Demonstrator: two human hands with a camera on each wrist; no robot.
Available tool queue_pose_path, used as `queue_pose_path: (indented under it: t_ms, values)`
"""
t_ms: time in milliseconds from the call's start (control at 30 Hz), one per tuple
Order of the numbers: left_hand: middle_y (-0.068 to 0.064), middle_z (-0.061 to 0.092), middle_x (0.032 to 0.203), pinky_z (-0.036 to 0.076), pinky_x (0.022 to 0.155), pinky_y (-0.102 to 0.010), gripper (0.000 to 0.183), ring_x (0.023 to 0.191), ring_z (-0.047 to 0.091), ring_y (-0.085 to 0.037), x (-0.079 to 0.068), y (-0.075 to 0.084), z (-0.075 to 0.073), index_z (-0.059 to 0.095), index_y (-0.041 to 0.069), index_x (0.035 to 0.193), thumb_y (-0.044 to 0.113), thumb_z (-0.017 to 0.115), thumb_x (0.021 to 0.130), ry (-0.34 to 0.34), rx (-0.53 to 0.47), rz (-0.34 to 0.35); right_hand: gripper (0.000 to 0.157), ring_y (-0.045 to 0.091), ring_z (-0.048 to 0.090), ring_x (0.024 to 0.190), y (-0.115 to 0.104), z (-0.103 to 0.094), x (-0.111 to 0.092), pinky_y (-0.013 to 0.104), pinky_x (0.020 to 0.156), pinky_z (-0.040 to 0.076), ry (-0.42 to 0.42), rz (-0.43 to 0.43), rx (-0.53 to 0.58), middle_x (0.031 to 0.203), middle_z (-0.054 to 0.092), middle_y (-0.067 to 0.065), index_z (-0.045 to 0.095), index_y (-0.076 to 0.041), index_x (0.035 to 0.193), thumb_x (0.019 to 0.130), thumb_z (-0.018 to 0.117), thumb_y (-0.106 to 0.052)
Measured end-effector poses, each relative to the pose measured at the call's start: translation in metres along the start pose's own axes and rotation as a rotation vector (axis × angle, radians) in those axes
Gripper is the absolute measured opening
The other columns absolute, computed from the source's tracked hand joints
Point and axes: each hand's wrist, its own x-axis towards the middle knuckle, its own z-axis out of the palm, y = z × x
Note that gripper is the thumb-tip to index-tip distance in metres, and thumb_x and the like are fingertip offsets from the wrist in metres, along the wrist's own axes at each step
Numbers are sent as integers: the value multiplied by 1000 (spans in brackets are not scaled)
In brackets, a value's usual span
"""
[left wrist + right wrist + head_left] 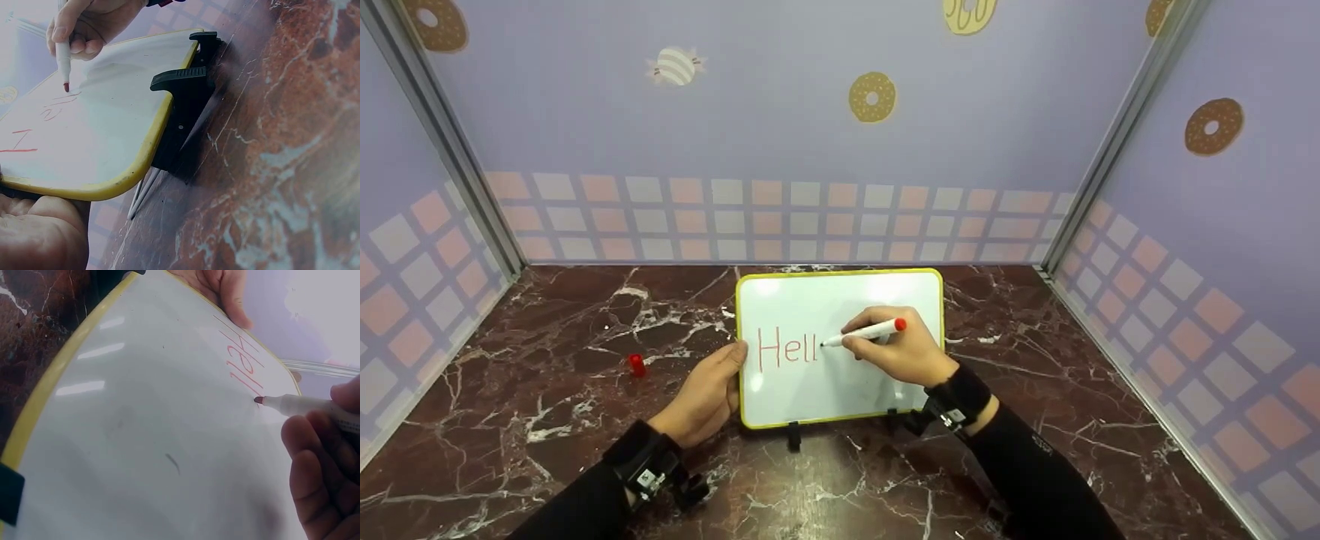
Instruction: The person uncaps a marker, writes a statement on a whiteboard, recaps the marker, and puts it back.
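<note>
A whiteboard [840,397] with a yellow frame leans on a black stand [180,107] with clips at its lower edge. Red letters reading "Hell" [786,348] run across its left half. My right hand [904,349] pinches a white marker [874,331] with a red end; in the right wrist view the marker's red tip [259,400] is right at the board beside the last "l". At the board's left edge my left hand [709,390] grips the frame, thumb on the front and fingers behind, mostly hidden.
A red marker cap [637,365] stands on the dark marbled table [585,420] left of the board. Patterned wall panels [780,142] close off the back and both sides. A small dark smudge [173,463] marks the whiteboard in the right wrist view.
</note>
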Motion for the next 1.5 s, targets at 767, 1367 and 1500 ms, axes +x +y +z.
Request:
queue_pose_path:
  t_ms: [767, 1367, 1500]
  values:
    - [-25, 62, 153, 61, 108, -52, 62, 129, 71, -30, 0, 0, 0, 30, -8, 167, 36, 36, 124, 8, -1, -8, 5, 10, 66, 65, 1, 0, -2, 21, 57, 46, -66, 7, 4, 79, 77, 1, 84, -5, 103, 98, 83, -4]
    - [-25, 62, 153, 61, 108, -49, 62, 129, 70, -27, 0, 0, 0, 30, -9, 166, 36, 35, 124, 4, -4, 4, 3, 11, 66, 63, -3, -4, -1, 21, 55, 48, -73, 67, -13, 77, 76, -2, 83, -3, 99, 97, 81, -4]
    - [-23, 61, 152, 60, 109, -46, 59, 131, 68, -26, 1, -1, 0, 28, -9, 166, 34, 32, 125, -15, 2, 5, 3, 11, 66, 63, -3, -5, -1, 20, 54, 47, -68, 83, -5, 76, 76, -1, 83, -4, 99, 97, 81, -6]
